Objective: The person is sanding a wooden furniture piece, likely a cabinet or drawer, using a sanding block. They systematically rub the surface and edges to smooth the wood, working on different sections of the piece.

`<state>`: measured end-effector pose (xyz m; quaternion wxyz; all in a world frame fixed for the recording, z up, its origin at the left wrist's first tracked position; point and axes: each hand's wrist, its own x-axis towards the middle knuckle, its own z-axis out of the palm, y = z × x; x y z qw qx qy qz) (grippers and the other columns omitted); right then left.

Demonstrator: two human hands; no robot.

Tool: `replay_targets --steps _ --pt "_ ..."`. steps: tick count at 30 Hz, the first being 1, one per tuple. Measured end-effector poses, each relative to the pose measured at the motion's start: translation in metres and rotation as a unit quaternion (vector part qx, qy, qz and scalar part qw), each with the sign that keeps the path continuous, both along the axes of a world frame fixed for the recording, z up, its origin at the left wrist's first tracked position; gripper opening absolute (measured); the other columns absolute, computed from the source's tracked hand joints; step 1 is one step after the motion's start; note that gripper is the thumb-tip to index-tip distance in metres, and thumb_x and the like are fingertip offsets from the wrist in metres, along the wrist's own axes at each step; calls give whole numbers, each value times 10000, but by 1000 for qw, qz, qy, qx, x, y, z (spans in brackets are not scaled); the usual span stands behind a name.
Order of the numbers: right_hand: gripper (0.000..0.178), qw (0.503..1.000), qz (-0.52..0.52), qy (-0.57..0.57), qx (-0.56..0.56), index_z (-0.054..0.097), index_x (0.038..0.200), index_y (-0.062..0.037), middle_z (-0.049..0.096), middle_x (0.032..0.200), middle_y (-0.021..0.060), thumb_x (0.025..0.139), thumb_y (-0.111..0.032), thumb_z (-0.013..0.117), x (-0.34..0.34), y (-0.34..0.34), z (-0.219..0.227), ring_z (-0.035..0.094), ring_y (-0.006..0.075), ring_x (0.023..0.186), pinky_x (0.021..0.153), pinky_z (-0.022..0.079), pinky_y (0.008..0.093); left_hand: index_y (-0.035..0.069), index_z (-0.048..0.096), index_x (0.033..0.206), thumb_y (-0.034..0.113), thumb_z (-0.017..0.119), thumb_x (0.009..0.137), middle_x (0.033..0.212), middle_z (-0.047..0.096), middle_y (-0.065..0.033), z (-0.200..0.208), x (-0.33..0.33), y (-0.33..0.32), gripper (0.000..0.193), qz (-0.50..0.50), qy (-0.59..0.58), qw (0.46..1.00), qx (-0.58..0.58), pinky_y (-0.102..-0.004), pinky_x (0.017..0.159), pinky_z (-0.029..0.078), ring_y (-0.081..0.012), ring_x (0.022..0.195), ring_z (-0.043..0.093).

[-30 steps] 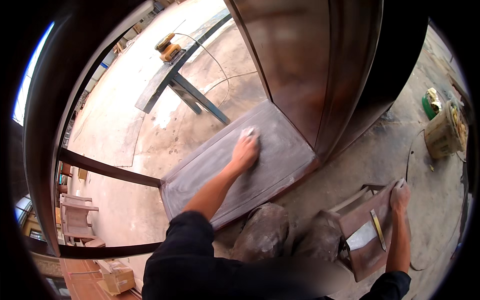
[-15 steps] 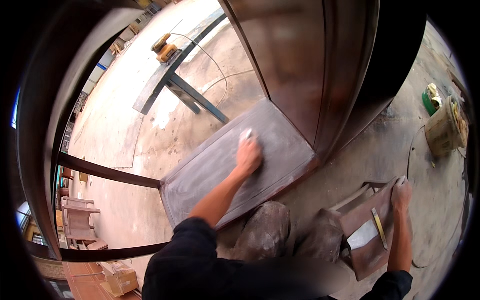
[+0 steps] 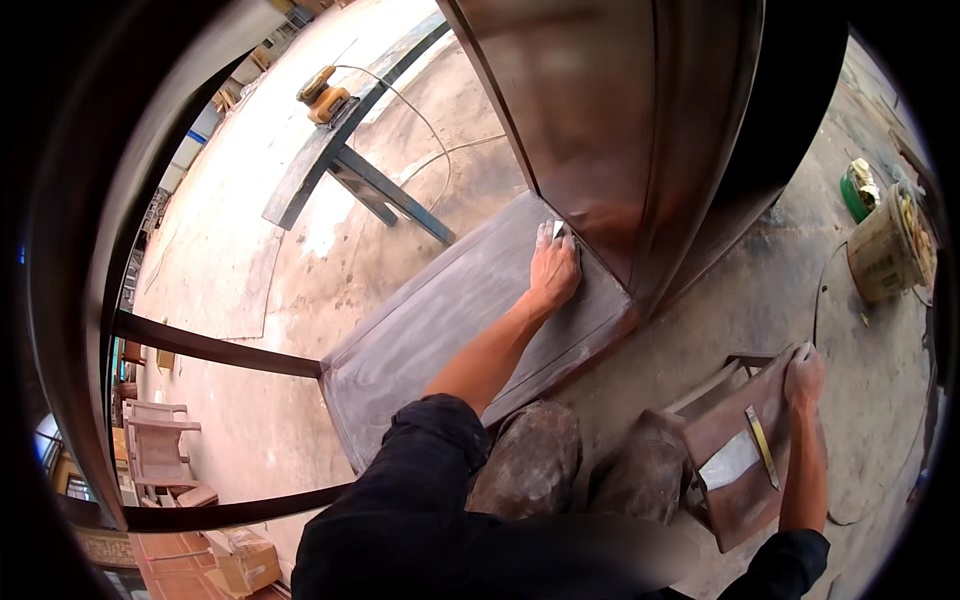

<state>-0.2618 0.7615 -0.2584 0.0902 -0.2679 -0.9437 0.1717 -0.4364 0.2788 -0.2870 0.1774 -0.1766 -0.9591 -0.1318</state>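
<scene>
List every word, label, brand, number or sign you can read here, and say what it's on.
None can be read.
Bucket: faint marks on its side, too blurred to read.
Orange power tool: a dark patch, too small to make out any lettering.
Cardboard box: any print is too small to tell.
Grey-brown panel: no lettering visible.

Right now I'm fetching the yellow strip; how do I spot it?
Find the brown wooden stool with the right hand at its edge. The yellow strip lies on its surface, long and narrow, unlike the broader white sheet beside it.
</scene>
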Motion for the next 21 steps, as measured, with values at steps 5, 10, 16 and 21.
replay_targets --steps 5,10,16,21 --pt "460 999 -41 -9 -7 661 1031 5 646 947 321 1018 -352 371 14 21 -6 601 519 931 792 456 576 -113 470 1346 52 472 883 1280 560 -328 -7 69 -67 491 -33 -23 999 -1 -504 1167 290 -477 1341 413" --pt "460 1000 -17 -4 -13 665 1032 -10 657 956 304 1021 -358 365 0 -3 7 609 508 940 800 464 566 -27 498 1364 98 523 908 1200 613 -285 -17 20 -24 473 29 -58 998 2 -524 1128 331 -466 1271 473" --pt "471 999 -43 -1 -5 664 1030 -9 658 958 302 1022 -366 357 13 14 4 613 502 941 814 468 559 -91 512 1300 70 501 906 1300 545 -324 8 83 -76 425 -45 -11 999 -5 -519 1158 303 -459 1309 452" --pt "466 1000 -18 -6 -10 659 1053 -13 661 964 300 1018 -370 363 2 -3 10 617 495 957 825 465 561 -85 547 1225 37 484 874 1165 597 -321 -7 40 -28 377 29 -7 999 -13 -529 1134 318 -462 1238 493"
